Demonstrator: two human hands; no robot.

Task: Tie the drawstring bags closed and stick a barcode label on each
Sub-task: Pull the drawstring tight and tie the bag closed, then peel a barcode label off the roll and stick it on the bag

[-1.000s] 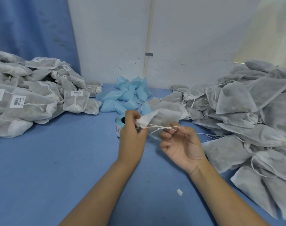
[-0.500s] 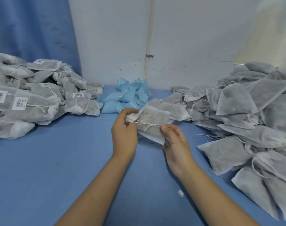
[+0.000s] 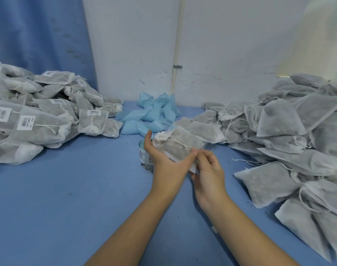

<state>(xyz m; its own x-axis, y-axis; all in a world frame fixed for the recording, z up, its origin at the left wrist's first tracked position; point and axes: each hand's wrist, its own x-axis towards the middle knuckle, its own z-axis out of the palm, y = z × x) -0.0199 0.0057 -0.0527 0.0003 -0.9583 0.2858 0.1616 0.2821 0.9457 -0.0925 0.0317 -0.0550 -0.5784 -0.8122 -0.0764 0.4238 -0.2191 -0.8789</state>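
The drawstring (image 3: 180, 144), pulled between the hands a second ago, now lies knotted across the bag (image 3: 179, 138), which the left hand (image 3: 163, 162) grips and the right hand (image 3: 210, 169) pinches above the table (image 3: 68, 189), so labelling seems next.

Barcode labels (image 3: 26, 122) on left bags (image 3: 48, 135): print illegible.

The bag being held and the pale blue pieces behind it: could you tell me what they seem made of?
The bag: likely thin non-woven fabric, matte, translucent; dark contents show through. The blue pieces: perhaps glossy coated paper or film; smooth, sharply creased.
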